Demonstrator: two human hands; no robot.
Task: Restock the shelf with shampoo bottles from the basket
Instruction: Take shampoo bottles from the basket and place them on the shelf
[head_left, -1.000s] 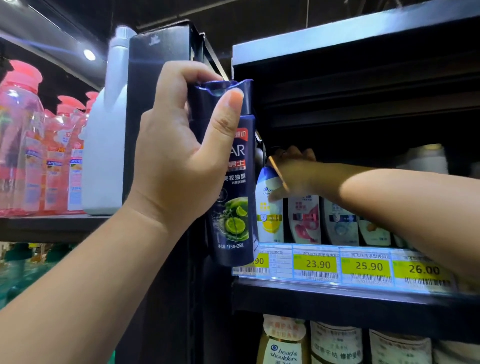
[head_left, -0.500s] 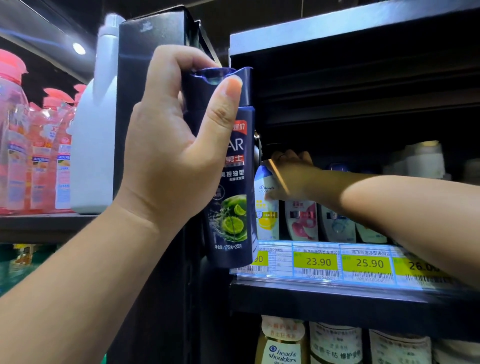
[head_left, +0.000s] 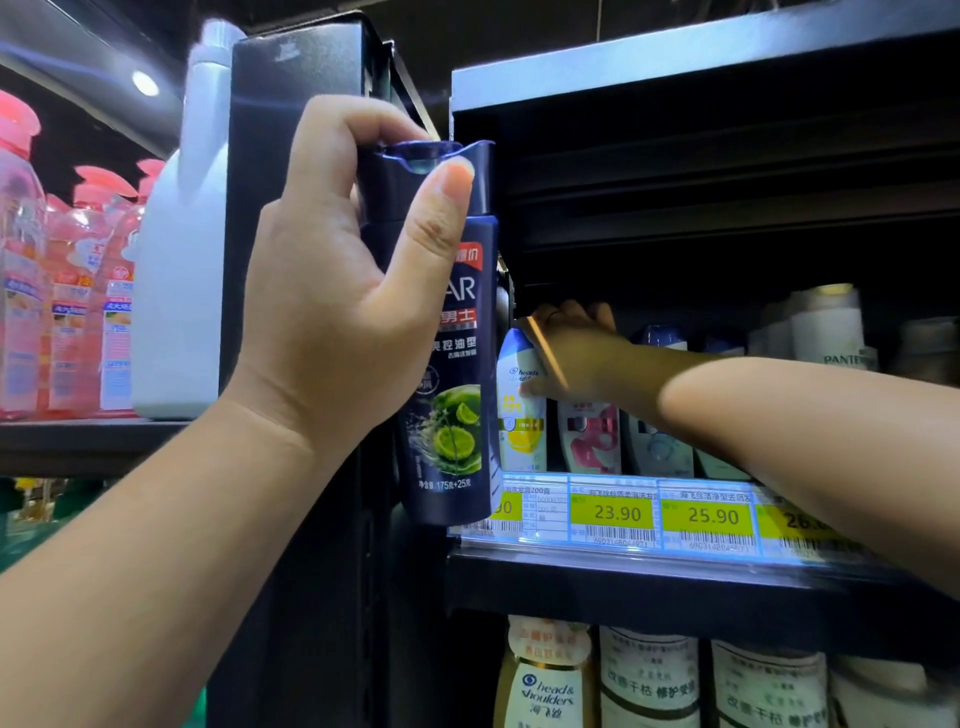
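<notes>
1. Gripping a dark blue shampoo bottle (head_left: 452, 364) near its cap, the left hand (head_left: 332, 291) holds it upright in front of the shelf post (head_left: 291, 156), thumb pressed on the front, fingers wrapped behind.
2. The right hand (head_left: 576, 353) reaches into the shelf (head_left: 675, 587), its fingers curled over the top of a white bottle (head_left: 519, 415) at the left end of the row; whether it grips the bottle cannot be determined.
3. More bottles (head_left: 592, 436) stand in line beside the white one.
4. Yellow price tags (head_left: 618, 514) run along the shelf edge.
5. Pink bottles (head_left: 67, 312) and a white jug (head_left: 182, 260) occupy the adjacent left shelf.
</notes>
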